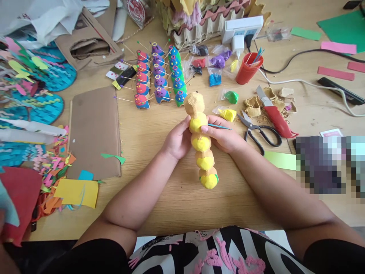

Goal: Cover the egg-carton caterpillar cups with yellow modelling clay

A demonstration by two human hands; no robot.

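Note:
Between my hands is an egg-carton caterpillar [204, 163], a row of tan bumps. Yellow clay covers most of the bumps, while the one at the far end is bare tan. A little green shows at the near end. My left hand [178, 140] grips its left side near the far end. On the opposite side, my right hand [224, 135] has its thumb on the yellow clay and its fingers partly hidden behind. A thin blue stick tool [220, 126] pokes out from my right hand. Just beyond lie bags of yellow clay [228, 114] and green clay [232, 97].
Finished caterpillars in red [142, 82], purple [160, 82] and green [177, 82] stand at the back. Black-handled scissors [262, 133] and a red utility knife [278, 116] lie right, near a red cup [248, 70]. Cardboard [94, 133] and paper scraps lie left.

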